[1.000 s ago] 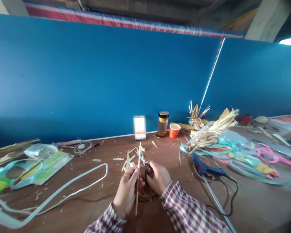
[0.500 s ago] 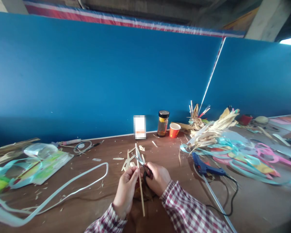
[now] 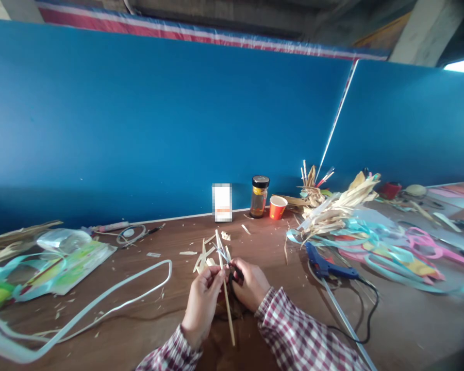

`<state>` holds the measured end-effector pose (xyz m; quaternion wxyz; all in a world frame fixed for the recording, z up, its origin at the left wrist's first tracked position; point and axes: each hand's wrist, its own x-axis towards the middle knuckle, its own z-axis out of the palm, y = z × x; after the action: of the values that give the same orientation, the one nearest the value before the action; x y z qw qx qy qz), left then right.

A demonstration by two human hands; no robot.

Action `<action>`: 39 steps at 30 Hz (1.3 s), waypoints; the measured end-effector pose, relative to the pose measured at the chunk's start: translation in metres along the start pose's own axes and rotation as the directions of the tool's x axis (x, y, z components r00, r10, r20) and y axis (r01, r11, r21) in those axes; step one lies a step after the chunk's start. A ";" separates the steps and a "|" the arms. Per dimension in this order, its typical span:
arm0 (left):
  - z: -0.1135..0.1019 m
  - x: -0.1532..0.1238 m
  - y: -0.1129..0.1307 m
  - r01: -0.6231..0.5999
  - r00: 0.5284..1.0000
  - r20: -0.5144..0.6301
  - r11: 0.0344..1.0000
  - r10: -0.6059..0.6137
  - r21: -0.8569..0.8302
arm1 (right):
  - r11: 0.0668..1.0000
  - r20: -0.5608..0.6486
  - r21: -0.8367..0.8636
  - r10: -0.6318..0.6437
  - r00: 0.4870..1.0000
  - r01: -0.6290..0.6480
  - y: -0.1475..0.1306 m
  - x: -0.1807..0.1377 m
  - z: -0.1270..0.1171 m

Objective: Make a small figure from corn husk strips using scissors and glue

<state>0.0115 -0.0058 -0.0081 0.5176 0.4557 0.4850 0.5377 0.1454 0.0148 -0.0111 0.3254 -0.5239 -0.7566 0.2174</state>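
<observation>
Between thumb and fingers, my left hand (image 3: 203, 296) pinches a thin pale strip (image 3: 228, 312), which looks like dried husk or straw. The strip runs lengthwise, its far end past my fingers and its near end hanging toward me. My right hand (image 3: 251, 283) is closed around the dark handles of a pair of scissors (image 3: 235, 274). The scissors' metal blades lie at the strip just beyond my left fingertips; whether they touch it I cannot tell. Several pale offcuts (image 3: 203, 257) lie on the brown table (image 3: 139, 288) beyond my hands. A dark brownish thing below my hands is mostly hidden.
A blue glue gun (image 3: 328, 265) with a black cord lies to the right, near dried husks (image 3: 332, 211), turquoise ribbons (image 3: 386, 257) and pink scissors (image 3: 425, 242). A lidded jar (image 3: 259, 198) and red paper cup (image 3: 278, 207) stand at the back. A white bent tube (image 3: 112, 288) crosses the left side.
The near end of the strip has swung slightly to the right. My hands have barely shifted, and the scissors stay beside the strip.
</observation>
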 end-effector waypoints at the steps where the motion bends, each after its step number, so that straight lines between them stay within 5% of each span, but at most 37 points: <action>1: -0.001 0.000 -0.001 -0.006 1.000 0.003 1.000 0.006 0.005 | 1.000 0.005 0.019 -0.007 1.000 0.007 0.000 0.000 0.000; 19: -0.005 0.004 0.000 -0.032 0.999 0.009 0.996 0.031 0.080 | 0.999 0.075 0.048 -0.005 0.997 0.001 -0.008 -0.003 -0.003; 30: -0.006 0.002 -0.003 -0.081 0.996 0.038 0.989 0.077 0.126 | 0.996 0.095 -0.084 -0.024 0.995 0.032 -0.012 -0.001 -0.005; 34: -0.005 0.005 -0.006 -0.155 0.985 -0.037 0.958 0.169 0.242 | 0.969 0.102 -0.248 0.015 0.995 0.011 -0.015 -0.001 -0.003; 39: -0.014 0.008 -0.009 -0.132 0.988 -0.021 0.909 0.153 0.396 | 0.973 0.083 -0.231 0.021 0.996 -0.001 -0.013 -0.004 0.000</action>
<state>-0.0016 0.0015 -0.0187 0.3623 0.5706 0.5616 0.4773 0.1381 0.0068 -0.0036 0.2284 -0.5527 -0.7869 0.1520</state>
